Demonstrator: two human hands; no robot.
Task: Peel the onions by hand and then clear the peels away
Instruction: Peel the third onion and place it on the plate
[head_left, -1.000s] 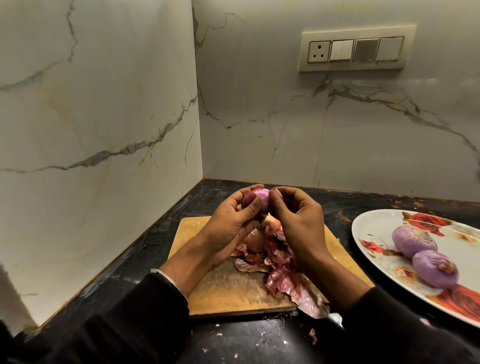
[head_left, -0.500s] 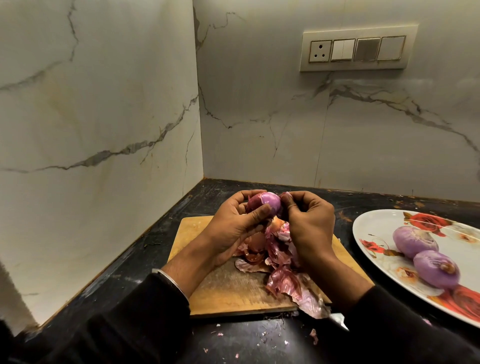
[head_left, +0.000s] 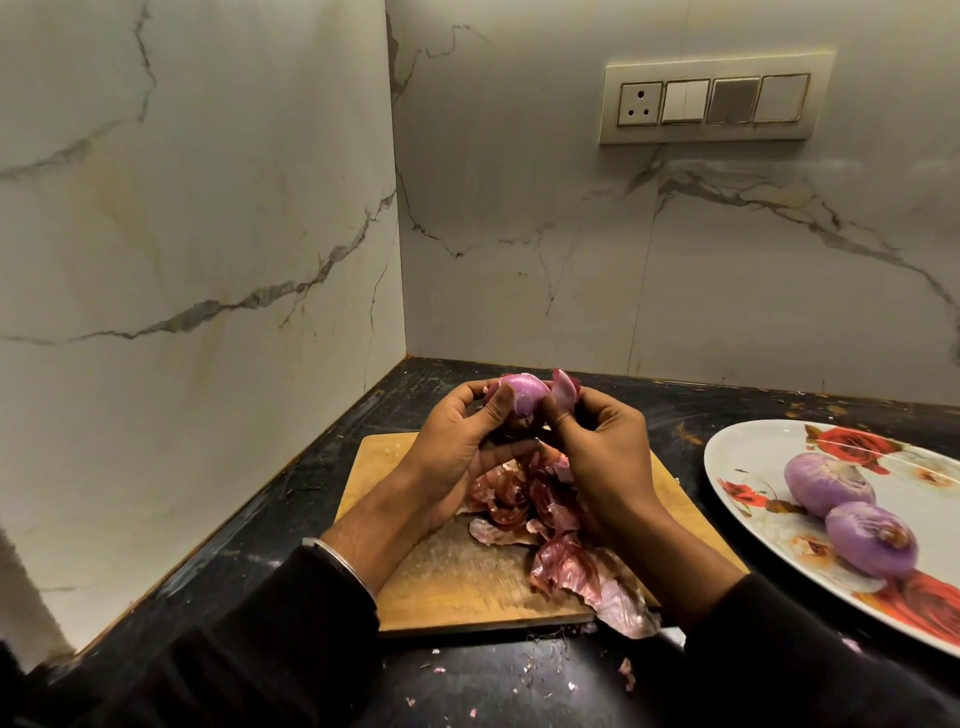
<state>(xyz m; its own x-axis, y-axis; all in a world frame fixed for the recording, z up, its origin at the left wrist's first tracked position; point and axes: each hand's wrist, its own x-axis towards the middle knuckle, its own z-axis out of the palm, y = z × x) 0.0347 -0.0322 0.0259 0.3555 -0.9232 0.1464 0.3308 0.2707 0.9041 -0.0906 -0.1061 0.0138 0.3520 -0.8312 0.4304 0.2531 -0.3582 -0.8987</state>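
Wooden cutting board (head_left: 447, 582) on black counter (head_left: 322, 499); switch panel (head_left: 711, 104) on marble wall (head_left: 208, 208).

The two marble-patterned wall panels (head_left: 208, 208) meet in a corner and close the black stone countertop (head_left: 519, 680) on the left and at the back. The rectangular wooden cutting board (head_left: 379, 467) occupies the centre; a heap of reddish onion peels (head_left: 561, 545) covers its right half. The oval white floral plate (head_left: 753, 452) with two peeled purple onions (head_left: 826, 480) blocks the right. Bare counter lies between board and plate, behind the board, and along the near edge, strewn with peel scraps.
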